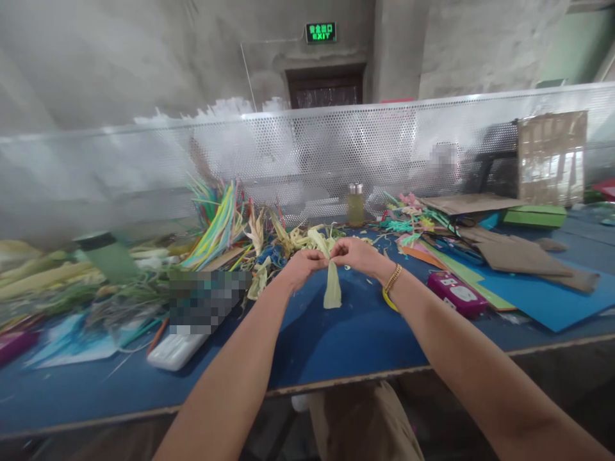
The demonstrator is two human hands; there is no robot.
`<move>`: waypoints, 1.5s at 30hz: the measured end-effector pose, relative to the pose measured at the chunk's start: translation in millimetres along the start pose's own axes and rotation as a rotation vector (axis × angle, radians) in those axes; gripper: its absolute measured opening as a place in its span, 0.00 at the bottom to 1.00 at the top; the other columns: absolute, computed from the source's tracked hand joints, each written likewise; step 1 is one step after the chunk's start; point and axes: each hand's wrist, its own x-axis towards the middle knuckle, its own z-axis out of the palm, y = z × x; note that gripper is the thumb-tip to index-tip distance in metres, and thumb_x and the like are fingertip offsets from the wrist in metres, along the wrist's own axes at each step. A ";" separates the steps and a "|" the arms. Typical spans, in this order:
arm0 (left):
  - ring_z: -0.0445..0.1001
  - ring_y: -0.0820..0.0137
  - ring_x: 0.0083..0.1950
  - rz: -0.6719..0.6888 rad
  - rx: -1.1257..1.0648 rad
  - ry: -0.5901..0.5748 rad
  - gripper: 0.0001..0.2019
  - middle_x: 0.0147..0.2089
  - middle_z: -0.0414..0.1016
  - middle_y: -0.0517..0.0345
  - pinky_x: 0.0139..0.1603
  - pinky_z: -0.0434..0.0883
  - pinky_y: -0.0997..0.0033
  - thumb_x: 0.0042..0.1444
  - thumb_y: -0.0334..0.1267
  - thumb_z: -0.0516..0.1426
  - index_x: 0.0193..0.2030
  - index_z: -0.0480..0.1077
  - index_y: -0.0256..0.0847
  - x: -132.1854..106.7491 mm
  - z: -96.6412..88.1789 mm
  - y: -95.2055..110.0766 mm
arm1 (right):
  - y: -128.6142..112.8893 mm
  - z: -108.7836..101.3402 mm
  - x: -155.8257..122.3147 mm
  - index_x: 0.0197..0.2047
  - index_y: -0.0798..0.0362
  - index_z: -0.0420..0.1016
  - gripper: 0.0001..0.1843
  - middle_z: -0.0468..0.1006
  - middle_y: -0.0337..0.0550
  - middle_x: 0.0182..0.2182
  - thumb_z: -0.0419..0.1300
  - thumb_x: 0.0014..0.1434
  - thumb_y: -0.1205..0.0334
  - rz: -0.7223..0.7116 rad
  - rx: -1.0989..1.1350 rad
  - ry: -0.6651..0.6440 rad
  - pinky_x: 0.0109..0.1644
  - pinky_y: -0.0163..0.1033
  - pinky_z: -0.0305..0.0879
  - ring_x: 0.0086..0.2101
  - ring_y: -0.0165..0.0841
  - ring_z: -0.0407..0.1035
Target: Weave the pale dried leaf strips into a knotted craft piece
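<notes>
Arms outstretched — left hand and right hand pinch husk strip.

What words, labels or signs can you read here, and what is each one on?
"安全出口" and "EXIT": green lit sign above the doorway.
Too blurred to read: the label on the pink case.
No text: the pale husk strip held by the left hand and right hand.
</notes>
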 end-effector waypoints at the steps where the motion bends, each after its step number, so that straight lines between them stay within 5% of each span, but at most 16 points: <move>1: 0.66 0.75 0.27 0.001 -0.022 0.008 0.12 0.22 0.70 0.61 0.36 0.64 0.70 0.33 0.38 0.70 0.21 0.74 0.35 0.2 0.6 -0.7 | -0.1 -0.7 0.1 0.28 0.56 0.72 0.04 0.72 0.38 0.24 0.63 0.46 0.70 -0.008 -0.004 0.017 0.31 0.34 0.60 0.26 0.27 0.64; 10: 0.73 0.72 0.34 -0.014 -0.193 0.027 0.14 0.33 0.77 0.56 0.42 0.68 0.69 0.35 0.36 0.70 0.32 0.77 0.36 -1.6 0.4 3.1 | 6.4 -11.5 2.7 0.34 0.54 0.71 0.09 0.73 0.38 0.26 0.65 0.49 0.65 0.096 0.293 0.031 0.35 0.36 0.66 0.27 0.27 0.67; 17: 0.74 0.69 0.34 0.136 0.128 0.184 0.13 0.31 0.78 0.56 0.40 0.68 0.68 0.39 0.38 0.67 0.34 0.77 0.37 7.8 -1.7 -1.4 | 12.4 -10.7 2.9 0.36 0.53 0.75 0.07 0.76 0.43 0.32 0.61 0.55 0.59 0.098 0.197 -0.001 0.39 0.37 0.67 0.32 0.30 0.70; 22: 0.74 0.68 0.32 0.206 0.237 0.165 0.11 0.30 0.78 0.57 0.37 0.70 0.69 0.41 0.37 0.65 0.34 0.77 0.37 9.1 2.9 -6.1 | 16.0 -8.1 2.4 0.33 0.55 0.74 0.12 0.73 0.38 0.25 0.62 0.52 0.55 0.100 0.122 -0.014 0.34 0.36 0.61 0.27 0.28 0.65; 34: 0.74 0.61 0.42 0.383 0.421 0.230 0.06 0.38 0.79 0.54 0.44 0.67 0.65 0.48 0.39 0.63 0.34 0.80 0.45 2.5 7.9 4.0 | 19.5 -15.4 3.1 0.31 0.54 0.71 0.17 0.67 0.35 0.24 0.64 0.51 0.48 0.094 0.339 -0.049 0.31 0.33 0.54 0.25 0.25 0.57; 38: 0.73 0.61 0.43 0.461 0.507 0.142 0.06 0.36 0.79 0.55 0.50 0.64 0.64 0.48 0.33 0.61 0.30 0.80 0.47 4.5 4.6 5.0 | 13.2 -11.3 1.2 0.27 0.54 0.69 0.16 0.66 0.34 0.22 0.63 0.51 0.49 0.112 0.305 -0.042 0.32 0.34 0.55 0.25 0.26 0.58; 45: 0.72 0.64 0.39 0.288 0.437 0.292 0.09 0.38 0.78 0.55 0.43 0.66 0.68 0.50 0.41 0.61 0.37 0.79 0.44 7.5 -1.4 -4.4 | 16.8 -4.5 5.2 0.28 0.55 0.71 0.14 0.69 0.35 0.23 0.63 0.49 0.51 0.099 0.248 0.077 0.33 0.33 0.57 0.26 0.26 0.60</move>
